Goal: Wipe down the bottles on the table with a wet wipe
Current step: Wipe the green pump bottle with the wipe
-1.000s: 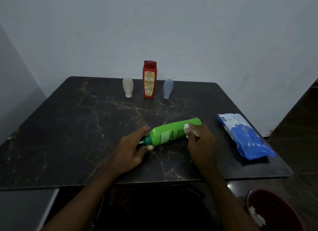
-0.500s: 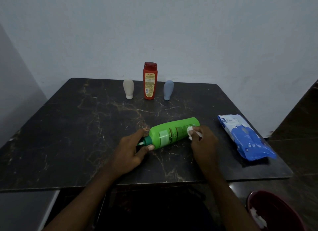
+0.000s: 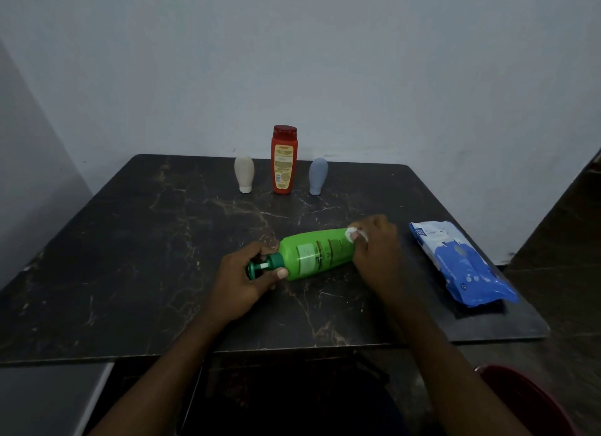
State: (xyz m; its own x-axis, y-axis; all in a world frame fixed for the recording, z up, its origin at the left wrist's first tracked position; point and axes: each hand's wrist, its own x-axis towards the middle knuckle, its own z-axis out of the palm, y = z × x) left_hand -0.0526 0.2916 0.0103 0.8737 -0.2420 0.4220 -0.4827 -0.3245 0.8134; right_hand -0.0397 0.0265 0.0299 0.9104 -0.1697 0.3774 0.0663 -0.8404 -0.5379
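Now my left hand (image 3: 242, 284) is curled around the pump neck of the green bottle (image 3: 317, 253) lying sideways on the table (image 3: 130, 257), while my right hand (image 3: 377, 250) pinches a wet wipe (image 3: 353, 233) against its base.

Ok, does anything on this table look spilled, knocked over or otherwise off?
Nothing is spilled or damaged. The green bottle lies on its side, but only because the left hand holds its pump end while the right hand rubs a wet wipe on its base. The red bottle stands upright.
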